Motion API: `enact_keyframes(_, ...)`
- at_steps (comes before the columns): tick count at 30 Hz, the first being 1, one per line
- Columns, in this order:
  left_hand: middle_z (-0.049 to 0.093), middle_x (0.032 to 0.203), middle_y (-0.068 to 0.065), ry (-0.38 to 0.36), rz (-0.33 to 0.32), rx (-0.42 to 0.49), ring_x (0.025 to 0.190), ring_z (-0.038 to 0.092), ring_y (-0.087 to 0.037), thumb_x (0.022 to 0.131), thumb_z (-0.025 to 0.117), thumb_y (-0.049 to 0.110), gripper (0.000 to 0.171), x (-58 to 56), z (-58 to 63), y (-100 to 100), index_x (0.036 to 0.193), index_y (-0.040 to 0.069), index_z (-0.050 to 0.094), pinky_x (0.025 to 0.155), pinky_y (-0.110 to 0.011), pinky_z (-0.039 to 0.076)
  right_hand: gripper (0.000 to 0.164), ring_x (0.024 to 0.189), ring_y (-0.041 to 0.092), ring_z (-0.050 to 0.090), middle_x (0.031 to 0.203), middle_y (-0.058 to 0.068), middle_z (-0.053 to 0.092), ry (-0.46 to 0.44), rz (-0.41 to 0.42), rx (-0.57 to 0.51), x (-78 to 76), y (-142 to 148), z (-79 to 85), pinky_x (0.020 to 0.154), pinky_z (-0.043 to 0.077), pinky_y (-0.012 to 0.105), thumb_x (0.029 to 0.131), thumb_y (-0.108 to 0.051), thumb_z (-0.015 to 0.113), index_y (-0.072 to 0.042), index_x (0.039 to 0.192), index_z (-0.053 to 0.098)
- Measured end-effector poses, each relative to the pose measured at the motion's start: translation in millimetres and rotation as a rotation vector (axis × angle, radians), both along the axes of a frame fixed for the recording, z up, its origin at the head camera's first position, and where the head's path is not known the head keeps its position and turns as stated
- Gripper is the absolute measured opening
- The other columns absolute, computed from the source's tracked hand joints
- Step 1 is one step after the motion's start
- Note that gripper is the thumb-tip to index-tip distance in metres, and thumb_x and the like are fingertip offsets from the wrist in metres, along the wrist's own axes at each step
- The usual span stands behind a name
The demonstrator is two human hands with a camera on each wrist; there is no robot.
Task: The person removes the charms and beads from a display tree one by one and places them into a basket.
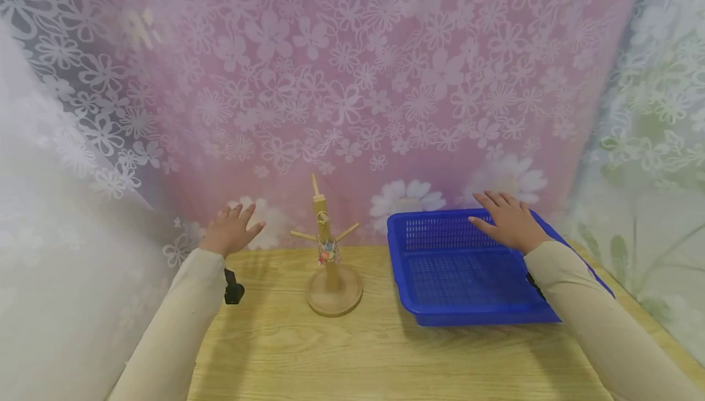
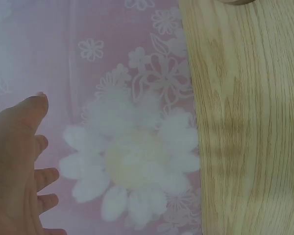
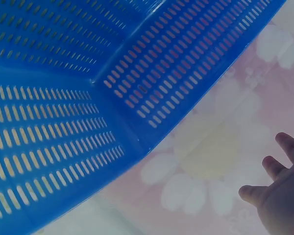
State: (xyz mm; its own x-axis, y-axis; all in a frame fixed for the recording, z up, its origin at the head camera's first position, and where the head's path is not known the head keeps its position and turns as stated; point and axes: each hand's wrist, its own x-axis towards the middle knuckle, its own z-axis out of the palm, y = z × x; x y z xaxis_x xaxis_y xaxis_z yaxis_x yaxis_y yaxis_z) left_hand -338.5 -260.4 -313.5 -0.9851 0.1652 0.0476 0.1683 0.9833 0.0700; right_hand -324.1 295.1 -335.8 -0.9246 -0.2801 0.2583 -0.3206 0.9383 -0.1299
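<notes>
My left hand (image 1: 230,229) is held out with its fingers spread, to the left of a wooden stand, and holds nothing. My right hand (image 1: 509,220) hovers over the back right part of a blue plastic basket (image 1: 407,318), fingers spread and nothing in them. The wooden stand (image 1: 333,300) has a round base, an upright post and several peg arms. Small colourful jewellery (image 1: 328,250) hangs on its post, with a ring-shaped piece (image 1: 322,218) higher up. In the right wrist view, slotted walls of the basket (image 3: 132,132) show beside the fingers.
The wood-grain table (image 1: 297,358) runs under the stand and basket. Behind it hangs a pink flowered curtain (image 1: 352,113), with pale flowered cloth (image 1: 661,144) on the right and white cloth (image 1: 49,205) on the left. A black wrist device (image 1: 234,291) shows under the left sleeve.
</notes>
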Motion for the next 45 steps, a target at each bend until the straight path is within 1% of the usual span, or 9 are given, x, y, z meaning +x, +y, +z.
enact_keyframes(5, 0.017, 0.151, -0.029, -0.002, -0.026, 0.032, 0.137, 0.012, -0.051, 0.099, 0.035, 0.050, 0.069, -0.6, -2.5, 2, 0.150, 0.006, 0.020, 0.103, -0.070, 0.010, 0.070, 0.132, 0.053, 0.019, 0.146, 0.031, 0.025, 0.014, 0.015, -0.029, 0.1, -2, 2.1, 0.100, 0.012, 0.073, 0.097, -0.047, 0.046, -0.001, 0.146, 0.028)
enact_keyframes(11, 0.018, 0.150, -0.029, 0.031, -0.038, 0.047, 0.136, 0.013, -0.052, 0.100, 0.034, 0.049, 0.068, -2.9, -8.8, -1, 0.150, 0.006, 0.019, 0.103, -0.070, 0.011, 0.068, 0.131, 0.054, 0.020, 0.146, 0.030, 0.026, 0.025, 0.064, -0.062, 4.3, -13, 2.7, 0.100, 0.013, 0.072, 0.096, -0.042, 0.050, -0.001, 0.146, 0.028)
enact_keyframes(15, 0.020, 0.150, -0.030, 0.059, -0.044, 0.056, 0.135, 0.015, -0.053, 0.099, 0.034, 0.051, 0.069, 0.0, -10.7, 0, 0.150, 0.006, 0.021, 0.102, -0.071, 0.011, 0.067, 0.133, 0.052, 0.020, 0.147, 0.028, 0.026, 0.027, 0.103, -0.064, 10.7, -25, 3.2, 0.101, 0.014, 0.071, 0.096, -0.040, 0.051, -0.002, 0.147, 0.028)
enact_keyframes(21, 0.021, 0.150, -0.028, 0.066, -0.045, 0.081, 0.135, 0.016, -0.053, 0.099, 0.029, 0.055, 0.070, 2.5, -13.2, 3, 0.150, 0.007, 0.021, 0.101, -0.072, 0.011, 0.067, 0.133, 0.051, 0.020, 0.148, 0.027, 0.027, 0.041, 0.138, -0.081, 14.6, -39, 5.1, 0.102, 0.014, 0.069, 0.096, -0.040, 0.051, -0.002, 0.147, 0.028)
enact_keyframes(25, 0.023, 0.149, -0.028, 0.080, -0.048, 0.119, 0.134, 0.017, -0.053, 0.100, 0.030, 0.052, 0.067, 5.8, -13.6, 7, 0.150, 0.008, 0.024, 0.101, -0.072, 0.013, 0.066, 0.134, 0.049, 0.021, 0.148, 0.025, 0.027, 0.058, 0.174, -0.111, 16.0, -47, 3.3, 0.103, 0.014, 0.068, 0.096, -0.039, 0.052, -0.003, 0.147, 0.029)
enact_keyframes(30, 0.025, 0.149, -0.026, 0.097, -0.058, 0.175, 0.135, 0.019, -0.050, 0.099, 0.025, 0.056, 0.069, 10.6, -14.8, 10, 0.150, 0.010, 0.024, 0.103, -0.068, 0.017, 0.066, 0.136, 0.048, 0.017, 0.150, 0.024, 0.025, 0.028, 0.200, -0.134, 22.3, -62, 2.2, 0.105, 0.012, 0.067, 0.097, -0.041, 0.050, -0.004, 0.147, 0.029)
enact_keyframes(36, 0.035, 0.145, -0.024, 0.138, -0.109, 0.281, 0.133, 0.028, -0.046, 0.100, 0.023, 0.055, 0.067, 14.6, -20.8, 16, 0.147, 0.009, 0.031, 0.105, -0.063, 0.022, 0.064, 0.137, 0.046, 0.017, 0.149, 0.022, 0.028, 0.031, 0.258, -0.165, 28.7, -80, 2.7, 0.107, 0.012, 0.065, 0.096, -0.038, 0.052, -0.005, 0.146, 0.031)
enact_keyframes(41, 0.040, 0.144, -0.020, 0.181, -0.162, 0.461, 0.131, 0.035, -0.041, 0.101, 0.027, 0.050, 0.062, 18.0, -27.7, 26, 0.145, 0.008, 0.036, 0.104, -0.060, 0.028, 0.062, 0.137, 0.044, 0.022, 0.149, 0.020, 0.030, 0.046, 0.322, -0.233, 33.9, -94, 1.8, 0.106, 0.016, 0.064, 0.096, -0.035, 0.054, -0.004, 0.146, 0.031)
enact_keyframes(45, 0.042, 0.144, -0.015, 0.203, -0.176, 0.613, 0.131, 0.038, -0.037, 0.101, 0.030, 0.049, 0.058, 20.9, -30.7, 33, 0.144, 0.012, 0.039, 0.104, -0.058, 0.030, 0.065, 0.138, 0.042, 0.018, 0.151, 0.019, 0.025, -0.025, 0.349, -0.321, 41.6, -107, 1.0, 0.106, 0.018, 0.064, 0.096, -0.036, 0.053, -0.007, 0.148, 0.028)
